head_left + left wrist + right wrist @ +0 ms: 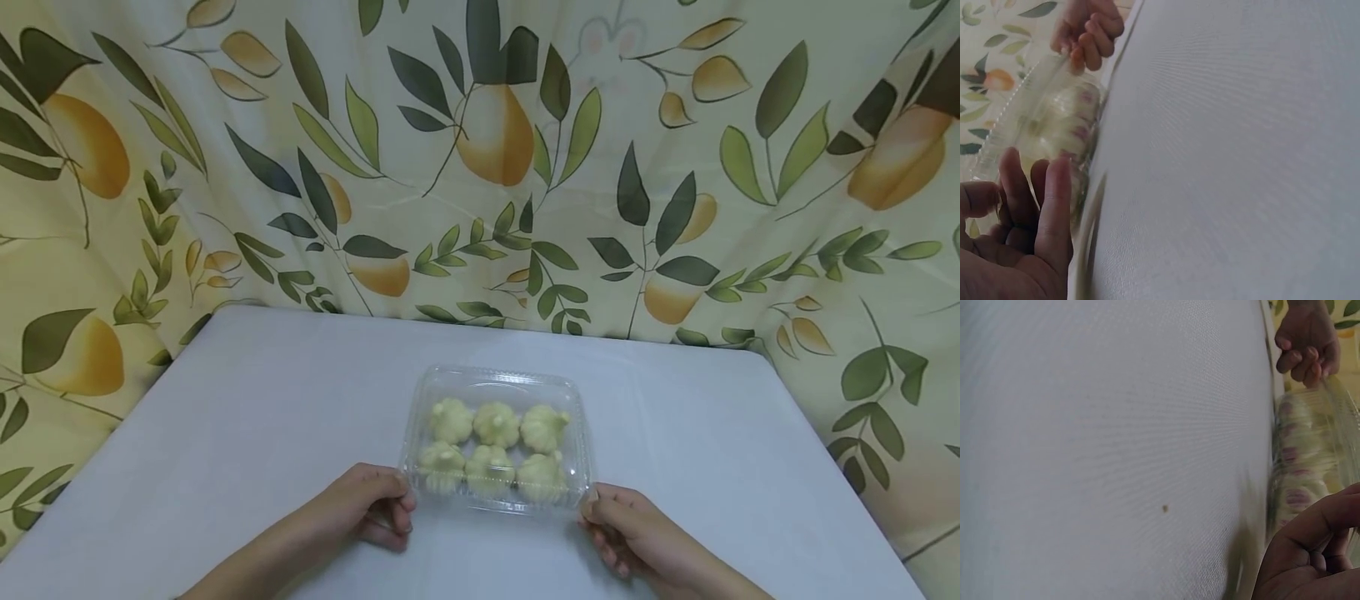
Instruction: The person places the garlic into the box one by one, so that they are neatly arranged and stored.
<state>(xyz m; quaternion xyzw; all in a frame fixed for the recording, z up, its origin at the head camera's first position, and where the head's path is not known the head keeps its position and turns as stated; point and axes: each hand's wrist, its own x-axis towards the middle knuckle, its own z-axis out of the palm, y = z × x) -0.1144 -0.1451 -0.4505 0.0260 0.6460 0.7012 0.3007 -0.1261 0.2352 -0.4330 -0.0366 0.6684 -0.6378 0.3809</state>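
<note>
A clear plastic box [498, 379] with ridged edges is between my two hands. Several pale, lobed garlic bulbs [497, 425] lie inside it in two rows, seen through the plastic; purplish patches show on their sides in both wrist views. My left hand [375, 504] pinches the box's near left corner between thumb and forefinger, the other fingers bent below. At the near right corner, my right hand [626, 527] pinches the rim likewise. In the right wrist view, the right hand [1316, 550] covers part of the box's near end.
A white cloth covers the table [285, 400]. Behind and beside it hangs a curtain [480, 250] printed with fruit and leaves. One small dark speck [1164, 509] lies on the cloth in the right wrist view.
</note>
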